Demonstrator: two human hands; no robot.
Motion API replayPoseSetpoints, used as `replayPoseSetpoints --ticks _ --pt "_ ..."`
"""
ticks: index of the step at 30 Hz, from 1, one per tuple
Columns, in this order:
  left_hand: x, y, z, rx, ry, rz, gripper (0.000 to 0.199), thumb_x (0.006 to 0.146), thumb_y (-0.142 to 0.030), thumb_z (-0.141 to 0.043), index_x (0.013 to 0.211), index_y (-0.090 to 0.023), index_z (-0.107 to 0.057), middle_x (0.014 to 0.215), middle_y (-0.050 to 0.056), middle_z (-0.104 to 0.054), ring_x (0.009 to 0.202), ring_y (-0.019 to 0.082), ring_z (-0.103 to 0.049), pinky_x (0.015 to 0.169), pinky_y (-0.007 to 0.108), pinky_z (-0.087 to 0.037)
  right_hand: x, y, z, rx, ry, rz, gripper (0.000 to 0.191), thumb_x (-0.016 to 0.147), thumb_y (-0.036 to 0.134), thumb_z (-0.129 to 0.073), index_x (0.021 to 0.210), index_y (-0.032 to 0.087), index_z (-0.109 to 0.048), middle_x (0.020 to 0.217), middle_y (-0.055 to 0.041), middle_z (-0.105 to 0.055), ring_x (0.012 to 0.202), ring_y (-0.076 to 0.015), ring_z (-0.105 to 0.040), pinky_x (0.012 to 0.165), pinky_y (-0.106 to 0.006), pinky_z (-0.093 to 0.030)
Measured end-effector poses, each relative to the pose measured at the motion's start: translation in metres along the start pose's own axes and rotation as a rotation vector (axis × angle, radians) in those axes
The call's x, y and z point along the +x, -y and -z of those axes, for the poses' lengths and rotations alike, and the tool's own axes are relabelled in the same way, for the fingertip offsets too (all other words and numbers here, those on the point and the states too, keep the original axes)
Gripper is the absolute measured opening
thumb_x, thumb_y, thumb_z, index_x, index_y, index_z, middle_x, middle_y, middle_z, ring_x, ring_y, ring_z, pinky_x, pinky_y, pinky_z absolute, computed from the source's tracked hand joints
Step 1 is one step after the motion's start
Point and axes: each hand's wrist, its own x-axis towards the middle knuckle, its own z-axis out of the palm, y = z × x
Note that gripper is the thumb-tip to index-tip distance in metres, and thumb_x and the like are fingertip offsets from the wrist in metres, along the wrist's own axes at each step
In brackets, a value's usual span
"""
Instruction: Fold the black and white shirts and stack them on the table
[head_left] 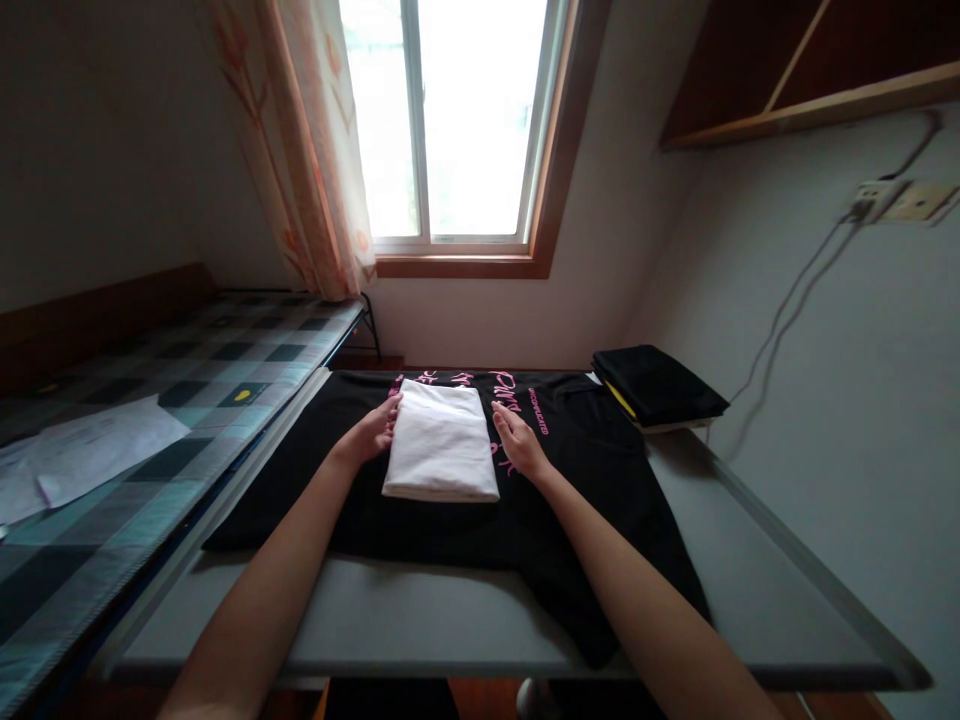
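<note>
A white cloth [441, 445], folded into a neat rectangle, is over a black T-shirt [442, 535] with pink lettering. At the cloth's left edge is my left hand [373, 430], its fingers curled against the side and the thumb near the top corner. My right hand [520, 440] is held edge-on just beyond the right side of the cloth, fingers stretched out and a small gap between them and the fabric. The shirt is spread over the table, one sleeve hanging toward the near edge.
Folded dark clothes with a yellow strip [656, 385] are stacked at the table's far right. The pale table [420, 610] stands beside a bed with a checked cover [247, 345], where papers [105, 450] lie. Cords [795, 290] hang from the right wall's socket.
</note>
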Motion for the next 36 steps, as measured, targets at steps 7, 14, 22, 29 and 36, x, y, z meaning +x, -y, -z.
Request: replayPoseSetpoints --ticks 7,14,22,29,36 --pt "-0.015 0.000 -0.016 0.106 0.028 -0.113 0.026 0.066 -0.026 -0.075 0.087 -0.012 -0.068 0.073 0.004 -0.069 0.066 0.016 -0.064 0.060 0.024 -0.050 -0.001 -0.003 -0.001 -0.010 -0.009 -0.004 0.069 0.090 0.066 -0.038 0.136 0.018 -0.055 0.139 -0.0148 -0.055 0.131 -0.0282 -0.049 0.110 -0.048 -0.036" --pt "-0.017 -0.073 -0.031 0.534 -0.039 -0.433 0.035 0.062 -0.030 -0.070 0.089 -0.008 -0.067 0.070 0.004 -0.065 0.061 0.016 -0.060 0.059 0.027 -0.048 0.001 -0.003 0.005 0.033 -0.030 -0.031 0.069 0.091 0.063 -0.040 0.144 0.018 -0.046 0.133 -0.0158 -0.059 0.123 -0.0270 -0.055 0.104 -0.045 -0.043" --pt "-0.042 -0.115 -0.124 1.558 -0.248 -1.069 0.036 0.079 -0.012 -0.058 0.115 -0.014 -0.063 0.115 0.010 -0.060 0.108 0.028 -0.058 0.095 0.043 -0.042 0.015 -0.011 0.033 0.123 -0.333 -0.074 0.068 0.090 0.056 -0.042 0.143 0.013 -0.043 0.124 -0.0176 -0.063 0.113 -0.0260 -0.061 0.100 -0.044 -0.045" --pt "-0.026 0.040 -0.129 1.942 0.173 -1.076 0.032 0.091 -0.010 -0.040 0.112 -0.015 -0.064 0.108 0.015 -0.062 0.095 0.026 -0.059 0.077 0.039 -0.045 0.019 -0.018 0.046 0.094 -0.509 -0.096 0.056 0.086 0.049 -0.042 0.122 0.010 -0.059 0.108 -0.0184 -0.069 0.098 -0.0251 -0.065 0.089 -0.041 -0.051" --pt "-0.040 0.050 -0.094 1.921 -0.031 -1.062 0.042 0.088 -0.013 -0.045 0.128 -0.022 -0.054 0.113 0.012 -0.060 0.100 0.026 -0.054 0.081 0.040 -0.042 0.012 -0.013 0.050 -0.153 -0.155 -0.167 0.022 0.079 0.037 -0.056 0.084 0.020 -0.069 0.075 -0.0053 -0.071 0.070 -0.0187 -0.066 0.066 -0.029 -0.052"
